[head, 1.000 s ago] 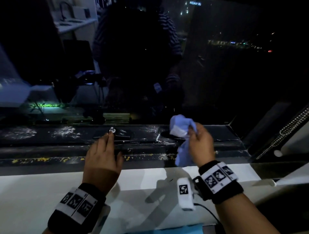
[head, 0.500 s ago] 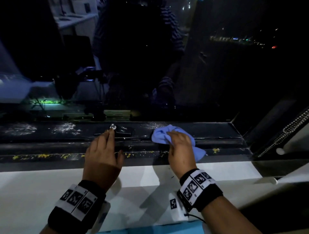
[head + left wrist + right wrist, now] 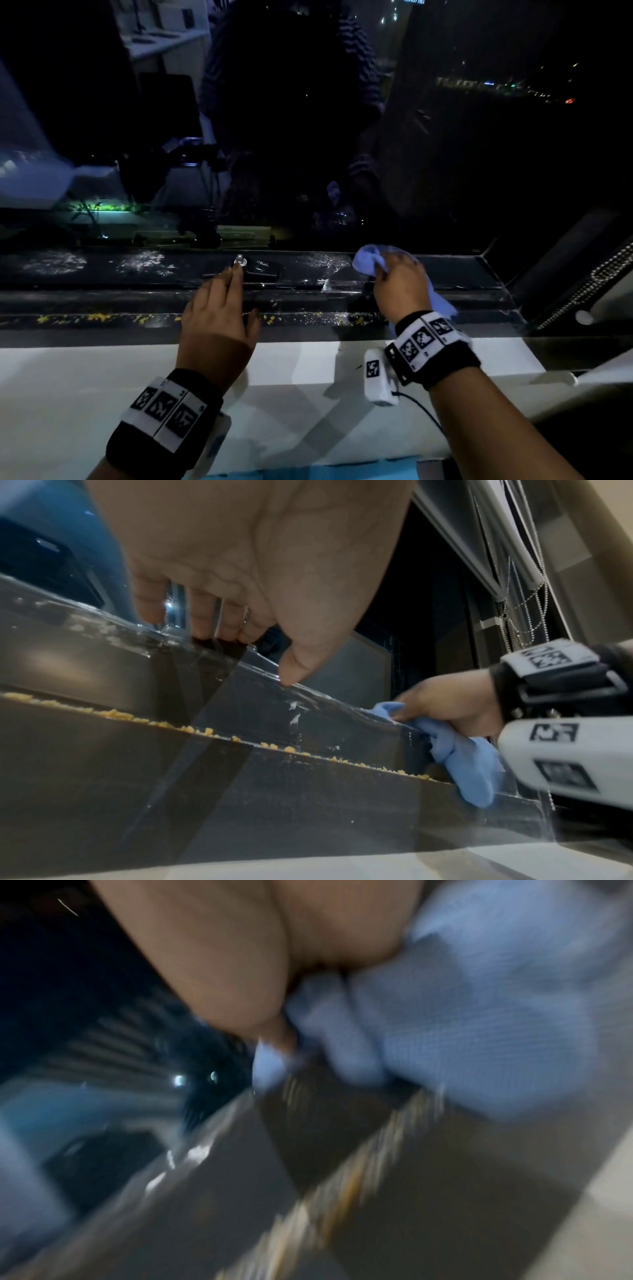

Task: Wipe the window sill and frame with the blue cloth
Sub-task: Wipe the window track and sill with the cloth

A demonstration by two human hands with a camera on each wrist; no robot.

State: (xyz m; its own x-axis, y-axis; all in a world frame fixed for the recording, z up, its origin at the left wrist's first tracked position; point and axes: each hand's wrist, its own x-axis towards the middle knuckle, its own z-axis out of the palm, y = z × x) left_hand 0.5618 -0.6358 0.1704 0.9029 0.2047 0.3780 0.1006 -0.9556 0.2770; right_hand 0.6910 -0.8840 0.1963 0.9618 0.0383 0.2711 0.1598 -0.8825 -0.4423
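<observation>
From the head view, the right hand (image 3: 399, 286) grips the blue cloth (image 3: 368, 262), fingers curled round a bunched part of it and pressing it on the dark window frame (image 3: 102, 298); a loose tail of the cloth hangs down past the wrist toward the white sill (image 3: 85, 370). The left hand (image 3: 219, 325) lies on the same frame, left of the cloth and well apart from it, fingers straight and close together, their tips just beside a small metal latch (image 3: 240, 261). Yellow crumbs (image 3: 92, 318) line the frame's lower ledge, and whitish smears (image 3: 147, 262) mark its upper face left of the latch. Both wristbands (image 3: 430, 342) carry black-and-white square code markers; no lettering on them can be read. A lit sign at the top edge of the glass is too small to read.

From the left wrist view, the left hand (image 3: 260, 569) has its fingertips (image 3: 202, 626) set on the frame's upper edge, thumb pointing down beside them, holding nothing. To its right the right hand (image 3: 448, 702) holds the cloth (image 3: 469, 761) against the frame (image 3: 308, 804), the cloth draping over the crumb line (image 3: 192, 729). A bead chain (image 3: 524, 601) hangs above that hand.

The right wrist view is blurred: the thumb and palm (image 3: 219, 961) pinch folds of the cloth (image 3: 479, 1031) above the frame (image 3: 411, 1204).
</observation>
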